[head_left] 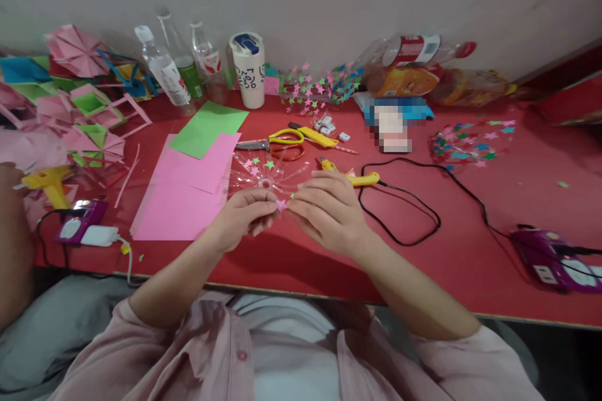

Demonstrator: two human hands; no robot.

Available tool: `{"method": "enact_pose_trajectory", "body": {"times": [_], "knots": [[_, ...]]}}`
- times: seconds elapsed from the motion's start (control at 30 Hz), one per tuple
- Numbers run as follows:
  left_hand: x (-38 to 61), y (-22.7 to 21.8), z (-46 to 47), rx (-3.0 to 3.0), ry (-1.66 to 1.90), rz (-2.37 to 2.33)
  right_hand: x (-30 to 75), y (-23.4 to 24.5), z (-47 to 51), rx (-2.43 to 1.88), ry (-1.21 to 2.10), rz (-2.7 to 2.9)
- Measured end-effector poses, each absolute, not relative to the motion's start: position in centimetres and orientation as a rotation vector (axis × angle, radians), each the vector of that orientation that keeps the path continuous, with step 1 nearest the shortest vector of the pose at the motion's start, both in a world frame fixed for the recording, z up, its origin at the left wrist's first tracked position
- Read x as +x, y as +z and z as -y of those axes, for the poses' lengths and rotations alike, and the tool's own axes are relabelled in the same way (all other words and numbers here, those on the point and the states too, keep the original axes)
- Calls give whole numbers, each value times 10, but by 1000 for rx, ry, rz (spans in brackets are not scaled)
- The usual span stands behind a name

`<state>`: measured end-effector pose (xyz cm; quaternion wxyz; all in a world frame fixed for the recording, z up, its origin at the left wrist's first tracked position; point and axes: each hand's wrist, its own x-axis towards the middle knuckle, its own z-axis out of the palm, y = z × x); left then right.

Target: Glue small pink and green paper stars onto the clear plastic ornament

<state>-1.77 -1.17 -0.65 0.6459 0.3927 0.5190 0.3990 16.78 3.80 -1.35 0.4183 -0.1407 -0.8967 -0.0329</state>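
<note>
My left hand point(247, 216) pinches a small pink paper star point(281, 205) between thumb and fingertips, close above the table. From the other side, the fingertips of my right hand point(332, 210) close on the star's edge. A tiny green star point(292, 196) shows by the right fingertips; whether they touch it I cannot tell. Just beyond both hands lies a clear plastic bottle piece cut into spread strips point(266, 183), with a few pink and green stars on it. A yellow hot glue gun point(364, 179) lies past my right hand, partly hidden by it.
Pink paper sheets point(179, 200) and a green sheet point(209, 128) lie at left. Scissors point(286, 141) and a yellow cutter point(320, 136) lie behind. Bottles point(164, 72) and a cup point(249, 72) stand near the wall. A black cord point(414, 241) loops right. Someone's arm point(14, 244) shows left.
</note>
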Motion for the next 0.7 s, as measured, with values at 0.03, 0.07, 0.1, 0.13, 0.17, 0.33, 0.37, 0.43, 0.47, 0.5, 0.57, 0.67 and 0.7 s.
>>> {"method": "enact_pose_trajectory", "body": {"times": [0.03,0.07,0.1,0.13,0.17,0.33,0.37,0.43,0.47,0.5,0.57,0.67,0.7], "knots": [[-19,-5,12,872,890,-1168,166,-13,-37,-337,-100,2247],[-19,-4,12,855,876,-1154,164,-13,-36,-327,-111,2247],[-20,-4,13,844,865,-1141,163,-14,-36,-321,-116,2251],[-22,-4,13,837,857,-1127,162,-14,-36,-320,-120,2260],[-23,-5,13,834,852,-1115,162,-14,-36,-319,-123,2272],[-31,-8,12,976,840,-1136,157,-8,-40,-320,-61,2284],[-34,-8,12,1073,883,-1197,157,-6,-42,-340,-23,2276],[-38,-10,12,1364,1032,-1417,156,-3,-47,-422,56,2260],[-39,-12,11,1536,1111,-1561,156,-2,-49,-476,84,2254],[-40,-15,10,1707,1167,-1701,156,-2,-52,-526,98,2252],[-41,-24,7,1989,1192,-1910,156,-4,-57,-579,89,2264],[-39,-40,1,2216,1161,-2009,152,-9,-62,-563,72,2299],[-37,-44,-1,2256,1151,-2022,150,-11,-62,-553,75,2306]]}}
